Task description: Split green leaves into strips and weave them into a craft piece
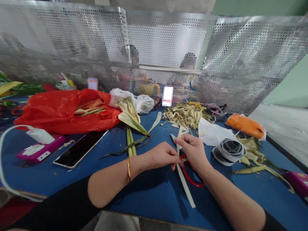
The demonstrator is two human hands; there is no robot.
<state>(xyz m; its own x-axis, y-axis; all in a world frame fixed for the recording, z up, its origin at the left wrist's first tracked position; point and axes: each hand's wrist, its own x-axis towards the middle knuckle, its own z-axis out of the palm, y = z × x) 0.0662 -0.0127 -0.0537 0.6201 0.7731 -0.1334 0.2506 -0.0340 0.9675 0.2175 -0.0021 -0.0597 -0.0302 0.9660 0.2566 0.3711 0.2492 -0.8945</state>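
My left hand and my right hand meet over the blue table, both pinching a long pale leaf strip that runs down toward me. Red-handled scissors lie under my right hand and wrist, with their blades pointing away. A gold bangle sits on my left wrist. Green stalks with leaves lie just beyond my left hand.
A red plastic bag with stalks lies at the left. A phone and a pink box are nearer. Shredded leaves, white paper, a coil of bands and an orange bag lie right. A perforated metal screen stands behind.
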